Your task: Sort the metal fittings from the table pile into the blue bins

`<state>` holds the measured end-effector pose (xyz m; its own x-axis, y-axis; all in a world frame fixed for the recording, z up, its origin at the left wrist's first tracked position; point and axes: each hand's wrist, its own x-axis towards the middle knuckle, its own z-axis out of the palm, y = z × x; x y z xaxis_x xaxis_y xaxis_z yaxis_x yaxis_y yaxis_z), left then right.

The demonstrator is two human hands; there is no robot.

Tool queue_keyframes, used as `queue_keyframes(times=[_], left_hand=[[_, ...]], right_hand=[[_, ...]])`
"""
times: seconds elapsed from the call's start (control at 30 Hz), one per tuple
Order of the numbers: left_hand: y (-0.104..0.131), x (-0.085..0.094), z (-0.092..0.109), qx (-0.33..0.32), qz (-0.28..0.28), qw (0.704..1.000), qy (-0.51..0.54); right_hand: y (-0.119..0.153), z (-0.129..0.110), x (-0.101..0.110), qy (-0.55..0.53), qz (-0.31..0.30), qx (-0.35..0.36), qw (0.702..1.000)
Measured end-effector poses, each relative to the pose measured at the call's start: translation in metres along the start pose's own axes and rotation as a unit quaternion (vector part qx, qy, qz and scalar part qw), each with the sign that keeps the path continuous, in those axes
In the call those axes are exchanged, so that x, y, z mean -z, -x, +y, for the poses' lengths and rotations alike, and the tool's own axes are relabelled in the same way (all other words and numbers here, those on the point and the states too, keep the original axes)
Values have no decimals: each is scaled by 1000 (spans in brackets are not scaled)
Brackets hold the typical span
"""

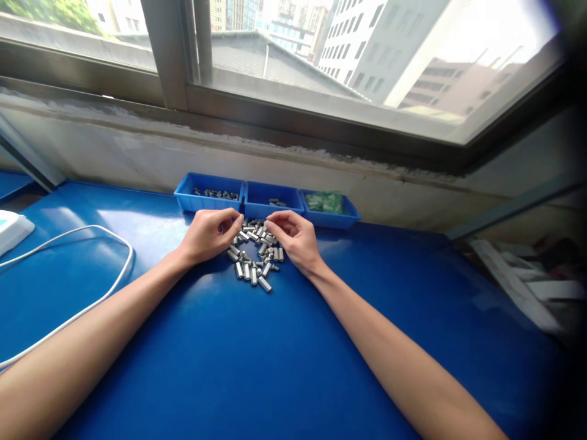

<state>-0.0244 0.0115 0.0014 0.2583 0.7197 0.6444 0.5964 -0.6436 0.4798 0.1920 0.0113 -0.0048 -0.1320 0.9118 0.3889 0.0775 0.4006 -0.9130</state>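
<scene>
Several small silver metal pieces point(254, 275), cylinders and screw-like parts, lie loose in a pile on the blue table point(257, 366). My left hand point(211, 235) is at the pile's left edge, thumb and forefinger pinched together; anything between the tips is too small to name. On the right side of the pile is my right hand point(296, 240), its fingers curled and the thumb close to the forefinger over the metal pieces. What it grips, if anything, cannot be made out.
Behind the pile stand three joined blue bins: the left bin point(208, 204) with small screws, the middle bin point(275, 209) with a few metal parts, the right bin point(332, 219) with green bags. A white cable point(130, 260) curves at left near a white device point(13, 229).
</scene>
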Motion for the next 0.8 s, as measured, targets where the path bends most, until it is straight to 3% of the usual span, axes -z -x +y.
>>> queue_keyframes(times=[0.2,0.4,0.6,0.8], left_hand=[[2,0,1,-46,-6,999,-12],[1,1,2,-93,-79,993,-4],[0,-1,-2,-92,-110,990,-3],[1,-2,-3,-85,-124,989,-2]], right_hand=[[-3,3,4,-71,66,-44,994],[-3,3,4,-125,68,-67,988],[-5,3,5,-177,131,-64,973],[-5,5,7,-185,129,-57,973]])
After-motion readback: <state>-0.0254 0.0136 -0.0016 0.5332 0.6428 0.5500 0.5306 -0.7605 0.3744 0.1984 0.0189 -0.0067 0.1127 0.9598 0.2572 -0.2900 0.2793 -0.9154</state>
